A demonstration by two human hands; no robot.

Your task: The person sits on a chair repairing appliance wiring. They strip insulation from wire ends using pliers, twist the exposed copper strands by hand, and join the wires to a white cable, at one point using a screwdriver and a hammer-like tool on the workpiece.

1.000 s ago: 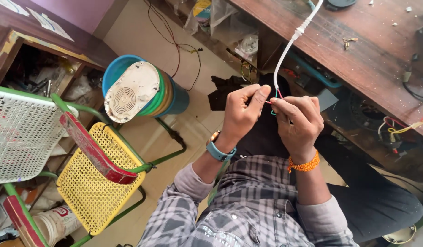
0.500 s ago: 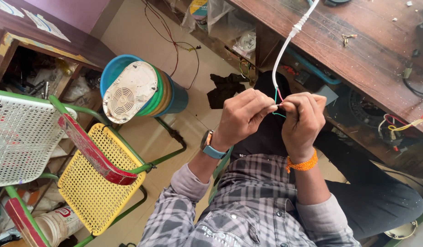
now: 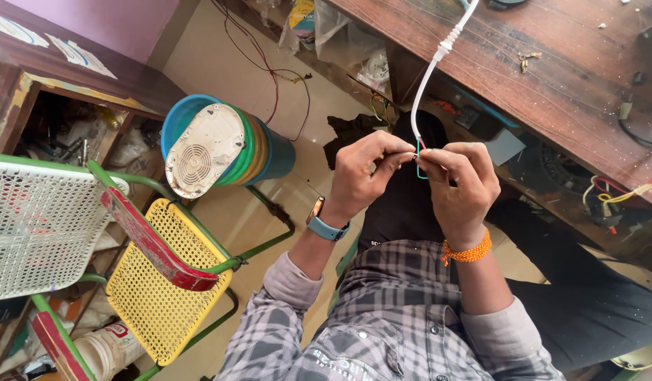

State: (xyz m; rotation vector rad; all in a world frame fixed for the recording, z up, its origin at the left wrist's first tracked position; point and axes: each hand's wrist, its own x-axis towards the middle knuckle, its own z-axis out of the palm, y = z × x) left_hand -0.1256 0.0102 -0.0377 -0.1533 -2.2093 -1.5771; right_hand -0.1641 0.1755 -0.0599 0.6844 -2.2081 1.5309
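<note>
Both your hands pinch shut on the white cable's (image 3: 428, 74) bared end, left hand (image 3: 361, 176) and right hand (image 3: 460, 187) equally near; cable runs up-right to the wooden bench (image 3: 552, 63)

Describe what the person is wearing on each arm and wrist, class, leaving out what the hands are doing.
Both arms wear grey and white checked shirt sleeves with buttoned cuffs pushed up the forearms. The left hand has a wristwatch with a teal strap and coppery case on its wrist. The right hand has an orange braided thread band round its wrist. No gloves or rings show.
</note>
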